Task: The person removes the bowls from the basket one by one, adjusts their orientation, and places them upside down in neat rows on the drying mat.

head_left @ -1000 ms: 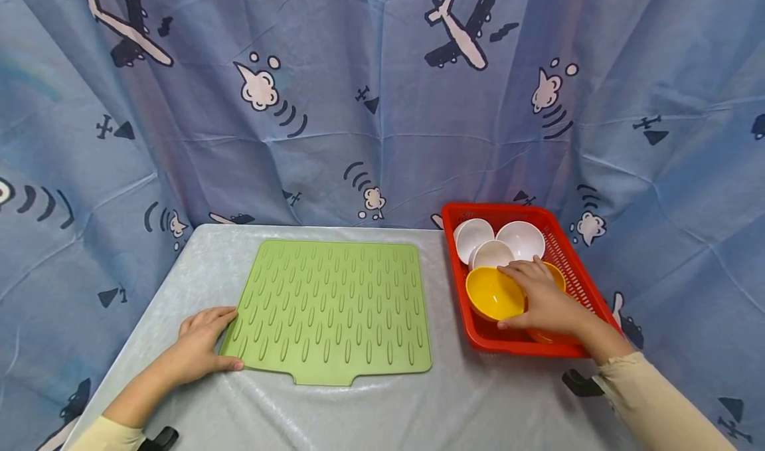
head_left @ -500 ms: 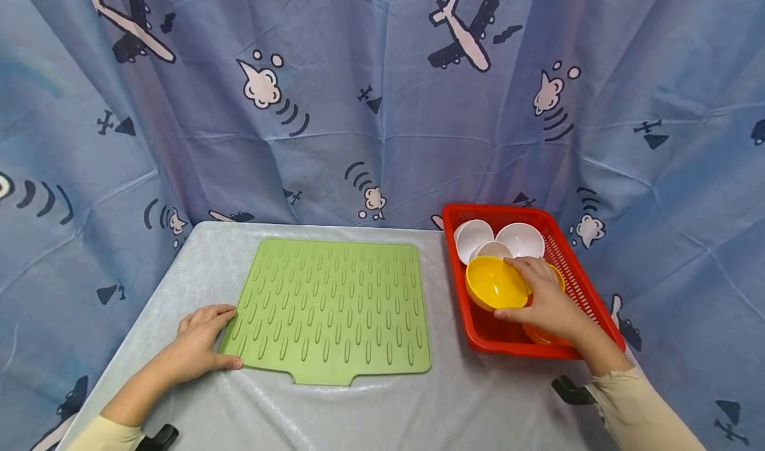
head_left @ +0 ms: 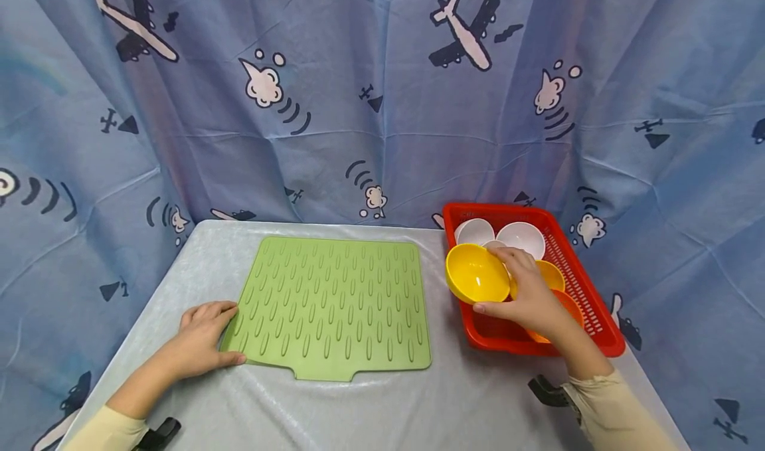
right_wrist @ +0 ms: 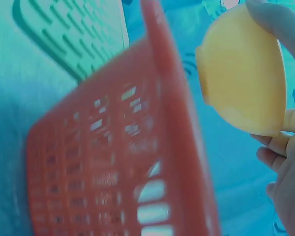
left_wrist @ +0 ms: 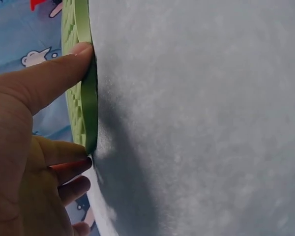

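My right hand (head_left: 526, 291) grips a yellow bowl (head_left: 476, 273) by its rim, thumb at the near side and fingers at the far side. The bowl is tilted, its hollow towards the head camera, and hangs over the left rim of the red basket (head_left: 487, 345). In the right wrist view the bowl (right_wrist: 241, 73) is clear of the basket wall (right_wrist: 108, 147). My left hand (head_left: 200, 341) rests at the near left corner of a green ridged mat (head_left: 335, 305). Thumb and index finger, nearly straight, touch its edge (left_wrist: 89, 108) in the left wrist view.
In the basket stand white bowls (head_left: 521, 240), another yellow bowl (head_left: 551, 275) and an orange bowl (head_left: 568, 305), partly hidden by my right hand. A pale cloth (head_left: 382, 411) covers the table. A blue patterned curtain (head_left: 335, 105) hangs behind it.
My right hand has lifted the yellow bowl from among the others and carried it left to the basket's rim. More of the orange bowl shows. My left hand stays at the mat.
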`<state>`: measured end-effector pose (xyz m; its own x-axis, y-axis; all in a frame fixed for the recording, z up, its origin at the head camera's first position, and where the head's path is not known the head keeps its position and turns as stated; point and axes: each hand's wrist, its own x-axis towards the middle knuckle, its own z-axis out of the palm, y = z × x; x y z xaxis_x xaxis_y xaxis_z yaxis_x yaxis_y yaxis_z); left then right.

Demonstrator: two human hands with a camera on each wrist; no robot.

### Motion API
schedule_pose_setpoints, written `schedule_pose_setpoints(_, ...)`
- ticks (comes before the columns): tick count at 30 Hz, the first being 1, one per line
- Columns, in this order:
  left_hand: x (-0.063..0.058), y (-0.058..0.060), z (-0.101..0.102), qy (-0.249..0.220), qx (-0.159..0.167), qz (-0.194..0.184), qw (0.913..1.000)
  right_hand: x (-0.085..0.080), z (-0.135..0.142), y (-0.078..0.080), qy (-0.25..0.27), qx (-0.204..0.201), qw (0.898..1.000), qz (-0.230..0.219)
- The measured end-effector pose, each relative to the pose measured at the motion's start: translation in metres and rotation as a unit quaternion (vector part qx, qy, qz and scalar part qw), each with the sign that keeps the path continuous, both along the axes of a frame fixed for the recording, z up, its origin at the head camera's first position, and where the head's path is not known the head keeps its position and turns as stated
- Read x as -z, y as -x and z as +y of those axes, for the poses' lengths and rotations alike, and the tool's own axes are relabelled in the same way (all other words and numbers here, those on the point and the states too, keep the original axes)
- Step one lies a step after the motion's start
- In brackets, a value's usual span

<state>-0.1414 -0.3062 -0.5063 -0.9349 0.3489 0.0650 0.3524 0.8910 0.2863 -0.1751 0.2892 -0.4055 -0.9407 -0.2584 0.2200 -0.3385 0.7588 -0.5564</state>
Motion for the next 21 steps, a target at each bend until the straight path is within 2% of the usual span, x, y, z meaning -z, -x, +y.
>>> schedule_pose_setpoints(11, -0.002, 0.001, 0.002, -0.004, -0.001, -0.013, 0.9999, 0.006, -0.036, -0.005, 0.004, -0.035, 0.999, 0.022)
schedule_pose_setpoints(21, -0.014, 0.003, 0.005, -0.001, 0.0, -0.049, 0.9988, 0.012, -0.071, -0.016, 0.017, -0.067, 0.997, 0.025)
